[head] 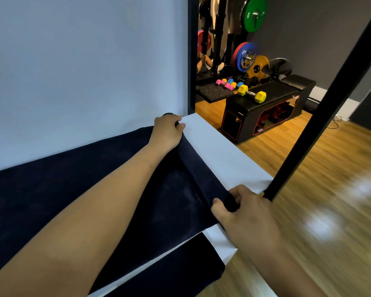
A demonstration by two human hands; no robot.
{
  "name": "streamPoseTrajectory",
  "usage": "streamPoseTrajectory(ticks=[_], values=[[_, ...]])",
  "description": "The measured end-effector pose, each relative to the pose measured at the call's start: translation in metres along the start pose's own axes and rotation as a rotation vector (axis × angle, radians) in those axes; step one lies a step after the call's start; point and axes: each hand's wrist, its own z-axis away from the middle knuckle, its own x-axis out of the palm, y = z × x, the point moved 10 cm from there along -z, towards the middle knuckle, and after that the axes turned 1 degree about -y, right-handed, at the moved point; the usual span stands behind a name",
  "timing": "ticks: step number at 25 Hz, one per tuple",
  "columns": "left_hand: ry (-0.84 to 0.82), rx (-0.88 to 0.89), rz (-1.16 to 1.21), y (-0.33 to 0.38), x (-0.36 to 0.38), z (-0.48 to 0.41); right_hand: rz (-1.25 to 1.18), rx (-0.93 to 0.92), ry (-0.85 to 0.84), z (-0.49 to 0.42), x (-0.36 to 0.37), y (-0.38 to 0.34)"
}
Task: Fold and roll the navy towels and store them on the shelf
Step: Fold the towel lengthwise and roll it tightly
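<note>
Navy towel (84, 189): how is it held?
— Left hand (166, 130) and right hand (242, 209) each curl round its turned-up end, near the counter's (219, 151) far and near edges. The rest lies flat.
— Which step?
— Rolling, apparently just starting. Next, both hands should turn evenly.

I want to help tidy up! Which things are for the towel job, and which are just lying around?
For the job: navy towel, gripped at its end by the left hand and right hand; white surface under it.
Just lying about: yellow dumbbell on the black bench; green weight plate; small coloured dumbbells.
</note>
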Motion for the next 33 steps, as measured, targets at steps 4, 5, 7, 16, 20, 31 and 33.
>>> streamPoseTrajectory(ticks=[4,5,7,16,20,31,33], values=[[0.09,0.028,0.158,-0.008,-0.01,0.01,0.048,-0.052,0.039,0.002,-0.002,-0.005],[0.085,0.049,0.138,-0.011,-0.011,0.011,0.073,-0.073,0.049,0.003,-0.003,-0.008],[0.065,0.051,0.098,-0.021,-0.013,0.013,0.129,-0.103,0.07,0.006,-0.004,-0.016],[0.04,-0.218,-0.043,-0.028,-0.028,0.0,0.225,-0.38,0.279,0.024,0.007,-0.046],[-0.01,-0.393,-0.059,-0.035,-0.034,-0.016,0.226,-0.46,0.311,0.029,0.009,-0.055],[0.044,-0.425,0.177,-0.079,-0.033,-0.01,-0.226,-0.202,0.148,0.008,0.014,-0.017],[0.102,-0.219,-0.066,-0.055,-0.041,-0.009,-0.139,-0.268,0.184,0.014,0.016,-0.025]])
